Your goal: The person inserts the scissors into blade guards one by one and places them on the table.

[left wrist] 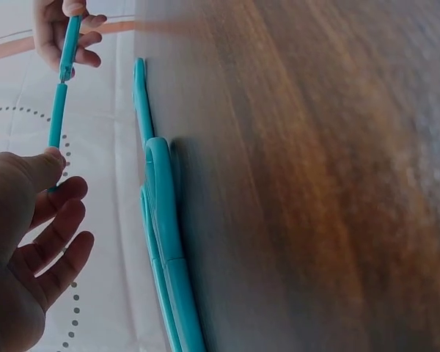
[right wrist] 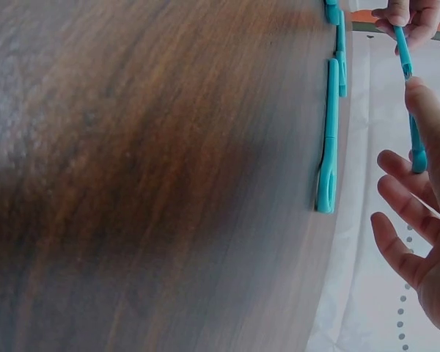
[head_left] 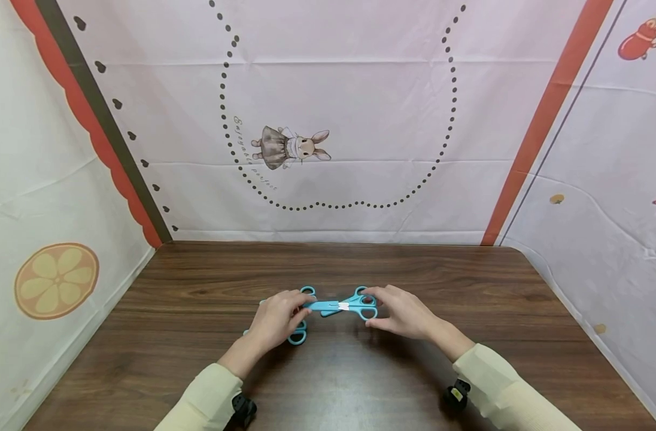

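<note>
A pair of light-blue scissors (head_left: 328, 306) is held level above the table between both hands, with a white patch near its pivot. My left hand (head_left: 278, 317) pinches the blue blade end between thumb and forefinger, its other fingers spread loosely, as the left wrist view shows. At the handle loops, my right hand (head_left: 403, 311) grips with thumb and fingers. Beneath the held pair, another pair of blue scissors (right wrist: 328, 139) lies flat on the table. More blue scissors (head_left: 297, 336) lie under the left hand, which partly hides them.
The dark wood table (head_left: 328, 383) meets a white printed cloth (head_left: 360, 120) along its back edge. Similar cloth hangs at the left and right sides. A small black device (head_left: 457, 394) is strapped at each sleeve cuff.
</note>
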Available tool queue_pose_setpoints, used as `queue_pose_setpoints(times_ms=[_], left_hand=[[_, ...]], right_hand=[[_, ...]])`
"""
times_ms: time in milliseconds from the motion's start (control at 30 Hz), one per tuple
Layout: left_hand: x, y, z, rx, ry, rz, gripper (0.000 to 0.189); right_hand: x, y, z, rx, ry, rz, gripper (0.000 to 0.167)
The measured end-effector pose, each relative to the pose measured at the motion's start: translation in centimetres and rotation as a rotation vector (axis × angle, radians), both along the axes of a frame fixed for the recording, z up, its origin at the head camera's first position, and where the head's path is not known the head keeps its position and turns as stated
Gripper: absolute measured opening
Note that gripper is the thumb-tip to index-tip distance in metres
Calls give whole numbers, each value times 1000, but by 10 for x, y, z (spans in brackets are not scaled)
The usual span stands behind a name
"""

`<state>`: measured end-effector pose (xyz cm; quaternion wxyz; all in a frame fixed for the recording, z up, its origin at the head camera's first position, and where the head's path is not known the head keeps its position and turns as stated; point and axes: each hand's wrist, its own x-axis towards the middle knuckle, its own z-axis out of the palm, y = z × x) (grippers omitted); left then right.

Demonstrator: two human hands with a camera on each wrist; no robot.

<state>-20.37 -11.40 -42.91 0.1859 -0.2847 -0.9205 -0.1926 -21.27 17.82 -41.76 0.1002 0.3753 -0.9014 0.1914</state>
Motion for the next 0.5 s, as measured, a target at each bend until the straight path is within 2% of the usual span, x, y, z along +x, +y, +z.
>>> queue_pose_setpoints(times_ms=[200, 500], left_hand=[[1, -1, 0, -8, 4, -1, 22], [2, 0, -1, -10, 22, -10, 22]], right_hand=[[0, 0, 0, -9, -3, 31, 55], [-1, -1, 0, -12, 18, 23, 56]])
